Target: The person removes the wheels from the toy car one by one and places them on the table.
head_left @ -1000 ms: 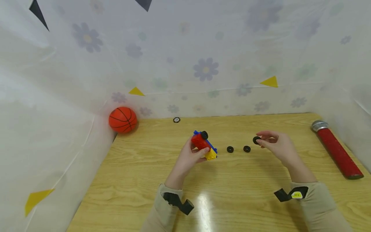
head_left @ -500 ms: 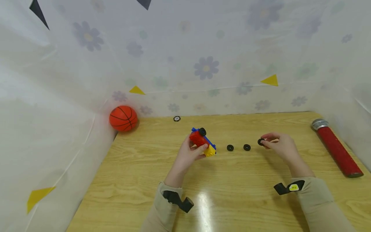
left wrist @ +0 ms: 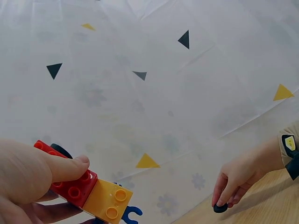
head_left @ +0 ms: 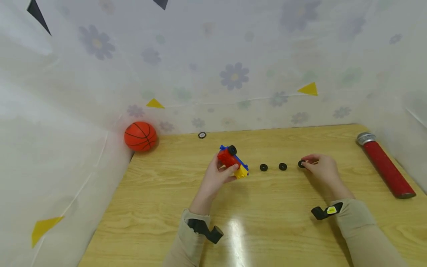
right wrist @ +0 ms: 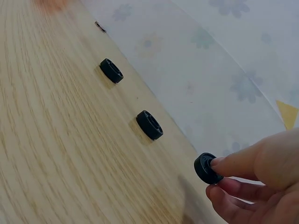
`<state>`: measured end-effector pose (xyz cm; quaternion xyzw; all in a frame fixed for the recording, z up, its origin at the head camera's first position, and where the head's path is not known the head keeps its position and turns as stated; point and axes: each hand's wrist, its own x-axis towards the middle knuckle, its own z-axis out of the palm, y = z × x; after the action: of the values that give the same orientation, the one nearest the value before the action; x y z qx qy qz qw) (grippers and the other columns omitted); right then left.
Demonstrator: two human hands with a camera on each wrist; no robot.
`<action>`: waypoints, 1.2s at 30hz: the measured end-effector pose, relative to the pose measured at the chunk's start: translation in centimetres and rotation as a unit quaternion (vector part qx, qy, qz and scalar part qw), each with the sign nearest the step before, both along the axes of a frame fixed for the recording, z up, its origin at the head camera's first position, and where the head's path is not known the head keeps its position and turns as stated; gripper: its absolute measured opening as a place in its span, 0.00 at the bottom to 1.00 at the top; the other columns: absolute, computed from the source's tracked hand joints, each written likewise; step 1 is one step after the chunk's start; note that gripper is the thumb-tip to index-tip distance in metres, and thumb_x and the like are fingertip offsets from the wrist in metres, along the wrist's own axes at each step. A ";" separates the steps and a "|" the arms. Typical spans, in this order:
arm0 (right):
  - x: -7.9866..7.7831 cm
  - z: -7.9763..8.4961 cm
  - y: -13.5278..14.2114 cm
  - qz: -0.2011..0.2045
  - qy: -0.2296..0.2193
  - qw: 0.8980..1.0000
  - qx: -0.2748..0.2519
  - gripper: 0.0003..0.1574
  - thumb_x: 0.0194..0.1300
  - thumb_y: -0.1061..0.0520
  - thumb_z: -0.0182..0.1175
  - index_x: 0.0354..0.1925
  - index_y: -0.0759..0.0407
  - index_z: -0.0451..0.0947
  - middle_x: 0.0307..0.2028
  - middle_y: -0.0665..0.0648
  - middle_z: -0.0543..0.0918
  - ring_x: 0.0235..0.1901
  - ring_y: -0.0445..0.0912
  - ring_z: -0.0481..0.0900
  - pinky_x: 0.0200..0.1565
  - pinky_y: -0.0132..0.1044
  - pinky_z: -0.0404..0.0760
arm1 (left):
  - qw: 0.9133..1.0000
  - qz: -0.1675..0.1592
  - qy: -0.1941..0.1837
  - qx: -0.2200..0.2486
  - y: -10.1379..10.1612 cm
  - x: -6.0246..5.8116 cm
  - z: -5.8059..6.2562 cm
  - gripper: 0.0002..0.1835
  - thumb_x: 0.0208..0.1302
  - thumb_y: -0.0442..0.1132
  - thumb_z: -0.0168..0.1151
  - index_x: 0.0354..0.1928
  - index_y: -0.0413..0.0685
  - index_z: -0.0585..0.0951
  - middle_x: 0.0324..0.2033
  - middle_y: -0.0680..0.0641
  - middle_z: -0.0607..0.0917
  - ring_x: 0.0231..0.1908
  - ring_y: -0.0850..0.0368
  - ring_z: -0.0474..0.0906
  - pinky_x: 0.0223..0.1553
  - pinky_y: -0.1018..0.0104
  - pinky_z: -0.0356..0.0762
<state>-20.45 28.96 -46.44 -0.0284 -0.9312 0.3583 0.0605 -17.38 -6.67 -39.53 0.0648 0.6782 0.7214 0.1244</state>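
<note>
Toy car (head_left: 230,159) aloft, wheel (right wrist: 202,170) in a fingertip pinch
My left hand (head_left: 213,180) grips the car above the table (head_left: 160,207); my right hand (head_left: 324,171), beside two loose wheels (right wrist: 148,125), could drop its wheel if the pinch slips.

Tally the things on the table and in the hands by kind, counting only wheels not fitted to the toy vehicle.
Loose black wheels: 3 (one pinched in the right hand)
Toy vehicle: 1 (in the left hand)
Orange basketball: 1
Red-handled microphone: 1
Black-and-white disc: 1
Total: 7
</note>
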 end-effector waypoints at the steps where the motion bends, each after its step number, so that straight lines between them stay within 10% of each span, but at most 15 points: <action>1: -0.1 -0.1 0.0 -0.002 -0.001 1.000 0.000 0.17 0.68 0.54 0.63 0.48 0.67 0.84 0.35 0.62 0.84 0.32 0.46 0.78 0.29 0.33 0.74 | 1.000 0.001 -0.001 0.001 0.0 0.0 0.0 0.34 0.68 0.36 0.64 0.73 0.49 0.62 0.63 0.36 0.74 0.59 0.39 0.78 0.49 0.51 0.84; 17: -0.6 -1.1 0.3 0.006 0.002 1.000 0.023 0.14 0.66 0.60 0.63 0.44 0.70 0.84 0.40 0.71 0.86 0.41 0.65 0.81 0.42 0.54 0.78 | 1.000 0.006 -0.003 -0.002 -0.1 0.0 -0.2 0.35 0.67 0.36 0.64 0.73 0.49 0.62 0.64 0.36 0.75 0.60 0.38 0.78 0.49 0.50 0.84; 36: -0.2 -0.7 0.6 -0.037 -0.012 0.999 -0.010 0.22 0.73 0.51 0.56 0.51 0.68 0.82 0.40 0.67 0.84 0.35 0.50 0.77 0.32 0.32 0.72 | 1.000 0.005 0.002 -0.001 -0.1 0.1 0.0 0.34 0.69 0.34 0.61 0.74 0.48 0.60 0.63 0.34 0.74 0.59 0.36 0.78 0.49 0.48 0.83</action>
<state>-20.68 29.54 -47.17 -0.0680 -0.9265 0.3648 0.0620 -17.32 -6.76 -39.48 0.0625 0.6797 0.7210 0.1192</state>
